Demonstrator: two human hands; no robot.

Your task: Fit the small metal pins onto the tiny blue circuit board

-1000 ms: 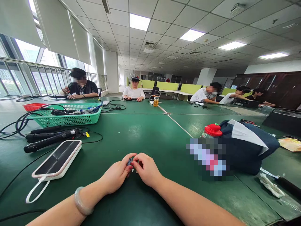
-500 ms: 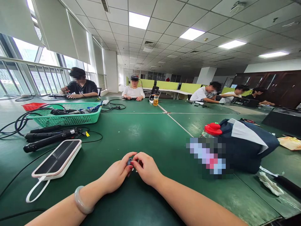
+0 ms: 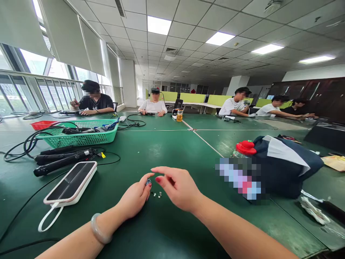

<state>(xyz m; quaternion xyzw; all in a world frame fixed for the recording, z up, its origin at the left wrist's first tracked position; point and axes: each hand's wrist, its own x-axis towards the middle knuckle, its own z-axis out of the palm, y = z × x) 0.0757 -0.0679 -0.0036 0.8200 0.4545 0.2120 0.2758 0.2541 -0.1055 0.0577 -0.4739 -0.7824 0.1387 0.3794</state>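
Between thumb and forefinger, my left hand (image 3: 134, 197) pinches a small blue patterned piece (image 3: 148, 182) just above the green table (image 3: 129, 237). To its right, my right hand (image 3: 180, 187) has its thumb and forefinger apart, with no object visible between them; the forefinger tip is close to the left fingertips. Two tiny pieces lie on the table below the hands: a white one (image 3: 154, 195) and a white and dark one (image 3: 160, 194). How the blue piece is shaped is too small to tell.
On the left are a white-framed phone-like device (image 3: 71, 183), black handles (image 3: 63, 160) with cables and a green basket (image 3: 81, 138). A red-lidded jar (image 3: 245, 147) and dark bag (image 3: 285, 165) stand right. Several people sit around the far table edges.
My right hand has moved right, away from the blue piece, and its thumb and forefinger have parted. The tiny pieces on the table now show more fully. The view has shifted slightly.
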